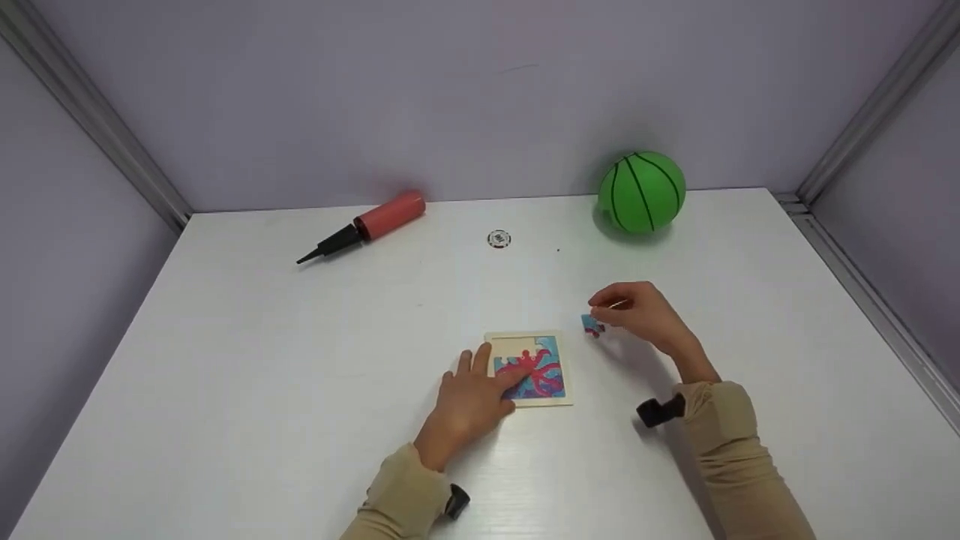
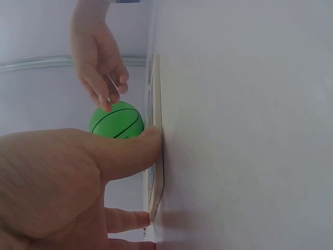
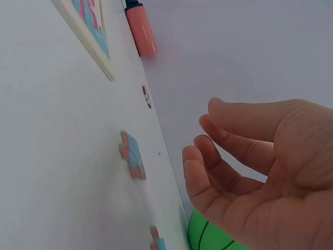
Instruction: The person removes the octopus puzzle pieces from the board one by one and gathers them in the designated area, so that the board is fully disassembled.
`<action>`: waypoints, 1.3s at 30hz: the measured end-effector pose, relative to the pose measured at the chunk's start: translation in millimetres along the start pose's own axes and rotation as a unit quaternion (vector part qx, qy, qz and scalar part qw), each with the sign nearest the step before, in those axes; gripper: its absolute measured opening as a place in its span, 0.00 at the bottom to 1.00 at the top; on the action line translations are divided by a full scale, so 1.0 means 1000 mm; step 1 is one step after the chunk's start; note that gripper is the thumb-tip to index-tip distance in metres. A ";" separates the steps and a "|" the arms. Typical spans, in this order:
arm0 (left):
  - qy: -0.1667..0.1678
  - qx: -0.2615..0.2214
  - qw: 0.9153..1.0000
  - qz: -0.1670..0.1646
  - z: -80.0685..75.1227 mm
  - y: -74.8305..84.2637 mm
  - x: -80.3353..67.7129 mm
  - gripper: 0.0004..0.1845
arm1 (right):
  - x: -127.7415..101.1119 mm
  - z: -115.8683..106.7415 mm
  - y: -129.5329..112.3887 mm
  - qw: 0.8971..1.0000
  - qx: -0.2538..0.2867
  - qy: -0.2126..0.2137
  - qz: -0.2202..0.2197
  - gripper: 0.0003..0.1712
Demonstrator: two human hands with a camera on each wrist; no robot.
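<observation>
On the tabletop (image 1: 300, 375), the left hand (image 1: 469, 397) rests outspread on the puzzle (image 1: 546, 375); rightward, the right hand (image 1: 643, 315) hovers, unclasped, near a loose piece (image 3: 134, 156).

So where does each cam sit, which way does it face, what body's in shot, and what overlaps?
Head: worn on the head, facing forward and down at the table; left hand, right hand and sleeves show.
Left wrist: low over the table, looking past the left hand at the puzzle edge, image turned sideways; right hand shows beyond.
Right wrist: looking past the right hand at two loose pieces; only that hand shows.
Head and right wrist share the pump and ball.
</observation>
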State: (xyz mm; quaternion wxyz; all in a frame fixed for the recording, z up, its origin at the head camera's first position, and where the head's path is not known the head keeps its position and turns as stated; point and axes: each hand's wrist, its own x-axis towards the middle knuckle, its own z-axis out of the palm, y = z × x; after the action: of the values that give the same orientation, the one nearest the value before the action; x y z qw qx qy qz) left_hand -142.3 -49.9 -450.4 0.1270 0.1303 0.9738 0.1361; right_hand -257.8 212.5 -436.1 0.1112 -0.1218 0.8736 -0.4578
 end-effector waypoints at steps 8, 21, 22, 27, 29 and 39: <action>-0.006 -0.005 1.000 -0.007 -0.003 0.002 0.000 0.29 | 0.008 0.030 -0.009 0.999 -0.003 -0.034 -0.010 0.12; 0.004 -0.004 1.000 -0.005 -0.001 0.000 0.000 0.28 | 0.008 0.049 -0.013 0.998 -0.017 -0.054 -0.007 0.10; 0.005 -0.003 1.000 -0.004 -0.001 0.000 0.000 0.28 | 0.008 0.049 -0.013 0.998 -0.019 -0.055 -0.009 0.10; 0.004 -0.004 1.000 -0.002 0.000 0.002 0.002 0.28 | 0.006 0.049 -0.014 0.998 -0.032 -0.055 -0.008 0.09; 0.001 -0.009 1.000 -0.006 0.000 0.003 0.002 0.27 | 0.006 0.049 -0.013 0.998 -0.035 -0.058 -0.008 0.09; 0.000 0.000 1.000 -0.013 0.000 0.002 0.002 0.29 | 0.008 0.055 -0.014 0.996 -0.041 -0.077 -0.005 0.08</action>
State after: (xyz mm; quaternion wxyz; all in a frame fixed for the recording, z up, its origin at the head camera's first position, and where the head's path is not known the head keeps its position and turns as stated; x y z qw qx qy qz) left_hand -143.5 -47.3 -449.7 0.1288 0.1181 0.9754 0.1342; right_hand -247.6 160.2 -455.9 0.1705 -0.1651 0.8802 -0.4111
